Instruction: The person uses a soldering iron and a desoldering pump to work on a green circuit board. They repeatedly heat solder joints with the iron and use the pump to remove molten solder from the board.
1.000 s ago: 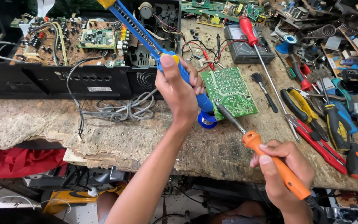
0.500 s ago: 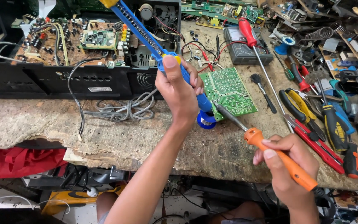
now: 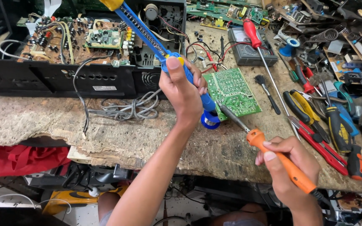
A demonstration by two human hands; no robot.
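Gripping a blue plastic desoldering pump (image 3: 164, 52), left hand (image 3: 183, 90) thumbs its plunger (ready); right hand (image 3: 292, 165) fists an orange-handled soldering iron (image 3: 273, 152), tip reaching the green circuit board (image 3: 232, 91), frame centre.

Landmark: green circuit board (image 3: 232, 91) lying flat on the worn wooden bench (image 3: 42, 121).

Left of board: left hand (image 3: 184, 90) gripping a blue desoldering pump (image 3: 156, 39), shaft slanting up and away; blocks approach from that side. Beyond it, grey cable bundle (image 3: 126, 109) and the open black chassis (image 3: 63, 79) form a wall.

Near edge of board: soldering iron (image 3: 273, 155) in right hand (image 3: 292, 165), tip at the board's near-left corner beside a blue solder spool (image 3: 210, 120).

Right of board: small brush (image 3: 268, 93), long red screwdriver (image 3: 262, 58), then dense pliers (image 3: 308, 111) and cutters. Narrow gap only.

Behind board: multimeter (image 3: 252, 52), red and black leads.

Open bench: near-left of board, below the cables.
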